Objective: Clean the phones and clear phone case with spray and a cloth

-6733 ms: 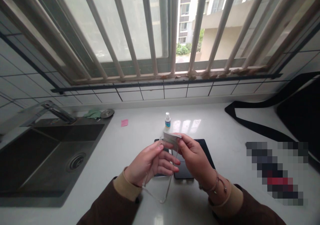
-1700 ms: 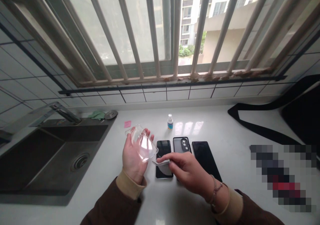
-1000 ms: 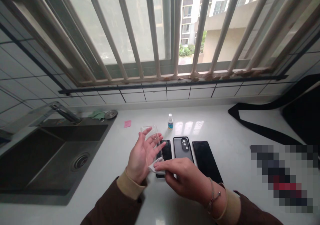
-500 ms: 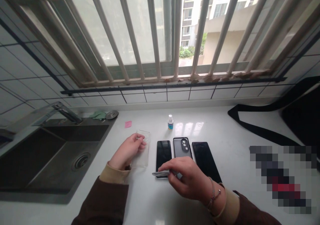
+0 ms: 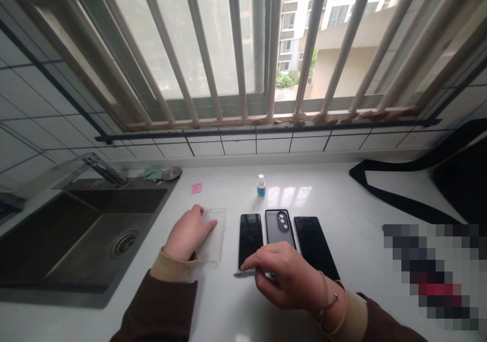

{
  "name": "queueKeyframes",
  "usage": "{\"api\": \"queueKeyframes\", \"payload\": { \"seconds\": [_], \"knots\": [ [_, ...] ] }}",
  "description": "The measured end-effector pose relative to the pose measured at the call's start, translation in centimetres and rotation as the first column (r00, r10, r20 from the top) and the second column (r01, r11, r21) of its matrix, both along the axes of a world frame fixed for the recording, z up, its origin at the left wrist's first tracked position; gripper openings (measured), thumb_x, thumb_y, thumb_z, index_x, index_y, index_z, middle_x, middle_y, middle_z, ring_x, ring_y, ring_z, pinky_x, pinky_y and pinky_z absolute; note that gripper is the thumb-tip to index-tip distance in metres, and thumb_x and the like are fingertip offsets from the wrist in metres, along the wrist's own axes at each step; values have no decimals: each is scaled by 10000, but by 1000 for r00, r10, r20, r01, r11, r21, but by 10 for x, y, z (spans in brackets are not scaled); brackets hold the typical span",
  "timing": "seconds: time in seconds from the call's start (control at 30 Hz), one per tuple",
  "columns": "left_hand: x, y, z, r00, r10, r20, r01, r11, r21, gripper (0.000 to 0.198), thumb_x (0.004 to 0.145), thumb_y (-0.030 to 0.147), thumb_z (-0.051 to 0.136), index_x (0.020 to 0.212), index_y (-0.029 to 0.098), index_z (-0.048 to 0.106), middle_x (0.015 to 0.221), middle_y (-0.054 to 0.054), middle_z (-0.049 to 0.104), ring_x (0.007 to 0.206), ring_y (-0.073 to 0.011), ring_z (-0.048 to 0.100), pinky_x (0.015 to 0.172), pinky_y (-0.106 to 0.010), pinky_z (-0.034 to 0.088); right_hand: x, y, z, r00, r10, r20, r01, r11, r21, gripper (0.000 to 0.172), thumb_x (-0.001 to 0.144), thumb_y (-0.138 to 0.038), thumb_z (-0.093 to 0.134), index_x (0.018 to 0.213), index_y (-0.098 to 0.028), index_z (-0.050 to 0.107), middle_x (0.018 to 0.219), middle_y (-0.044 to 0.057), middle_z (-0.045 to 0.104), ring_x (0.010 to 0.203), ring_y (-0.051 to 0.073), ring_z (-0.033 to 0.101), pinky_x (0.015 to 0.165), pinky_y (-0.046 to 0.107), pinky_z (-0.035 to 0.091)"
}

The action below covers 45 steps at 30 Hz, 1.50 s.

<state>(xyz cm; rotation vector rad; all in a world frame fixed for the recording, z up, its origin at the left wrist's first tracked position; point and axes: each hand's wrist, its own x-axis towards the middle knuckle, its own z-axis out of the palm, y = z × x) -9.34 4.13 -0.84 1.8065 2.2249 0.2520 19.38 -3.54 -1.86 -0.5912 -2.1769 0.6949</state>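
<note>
My left hand rests on a clear phone case that lies flat on the white counter, fingers curled over its left edge. My right hand pinches a small grey cloth at the near end of a black phone. To the right of that phone lie a dark case showing its camera cutout and a second black phone. A small dropper bottle stands behind them.
A dark sink with a tap fills the left. A pink note and a green cloth lie near its back corner. A black bag with a strap lies at the right, under a barred window.
The clear case went from being held up and wiped in both hands to lying flat on the counter, left of the phones. My right hand lowered the cloth to the near end of the left phone.
</note>
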Motion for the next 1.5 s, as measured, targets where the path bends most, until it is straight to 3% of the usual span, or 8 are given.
{"api": "queueKeyframes", "payload": {
  "seconds": [0.17, 0.4, 0.73, 0.93, 1.07, 1.17, 1.33, 1.5],
  "knots": [
    [18, 0, 4, 991, -71, -109, 92, 976, 198, 479, 1037, 405, 494, 1338, 61, 638, 1256, -234, 660, 1192, -375, 647, 1097, -492, 472, -3, -3, -6, 991, 35, 131, -47, 995, 90, 318, 846, -133, 587, 1126, -236, 698, 873, -8, 766, 723, 167, 697, 708, 283, 495],
    [66, -12, -13, 885, -449, -122, 464, 841, 279, 397, 1095, 344, 427, 1382, 268, 690, 1563, -159, 504, 1491, -368, 431, 1231, -676, 329, -5, -6, 1, 849, 49, 526, -124, 986, 108, 58, 887, -217, 583, 856, -230, 630, 778, 2, 736, 659, 175, 667, 602, 317, 385],
    [82, -12, -25, 870, -492, 34, 472, 852, 228, 283, 1059, 383, 527, 1184, 189, 690, 1614, -193, 466, 1586, -408, 296, 1286, -690, 185, -8, -11, 11, 773, -5, 634, -76, 992, 101, 72, 901, -209, 573, 841, -204, 611, 805, 31, 771, 640, 181, 696, 555, 311, 326],
    [78, -7, -25, 872, -489, 40, 453, 835, 313, 307, 1042, 476, 561, 1078, 181, 638, 1465, -198, 550, 1556, -392, 316, 1294, -619, 214, -9, -12, 12, 780, -22, 625, -58, 992, 108, 67, 895, -213, 596, 831, -207, 613, 778, 23, 767, 611, 177, 693, 529, 312, 306],
    [76, -7, -14, 855, -461, 237, 351, 851, 390, 293, 1019, 495, 602, 986, 203, 601, 1390, -178, 587, 1480, -357, 412, 1255, -534, 297, -9, -12, 12, 782, -25, 623, -59, 992, 113, 59, 888, -218, 616, 830, -208, 616, 769, 17, 764, 610, 178, 693, 521, 316, 299],
    [77, -11, -2, 676, -440, 592, 282, 896, 343, 317, 988, 495, 668, 906, 225, 522, 1347, -148, 651, 1326, -308, 571, 1170, -458, 389, -8, -12, 11, 787, -22, 617, -65, 991, 119, 59, 888, -215, 617, 830, -209, 621, 776, 18, 767, 610, 181, 695, 514, 326, 299],
    [81, -24, 6, 37, -176, 984, 387, 910, 148, 418, 918, 424, 803, 909, 228, 434, 1408, -188, 681, 1255, -302, 654, 1015, -386, 478, -8, -12, 11, 802, -15, 598, -59, 993, 105, 61, 890, -209, 609, 834, -201, 635, 775, 29, 772, 593, 174, 684, 524, 322, 332],
    [85, -34, 1, -115, -82, 990, 570, 811, 133, 490, 855, 442, 879, 1069, 204, 508, 1186, -210, 749, 1090, -311, 723, 925, -396, 520, -8, -12, 10, 810, -37, 585, -28, 994, 101, 60, 865, -207, 616, 814, -198, 646, 766, 42, 770, 600, 194, 698, 535, 331, 384]
  ]
}}
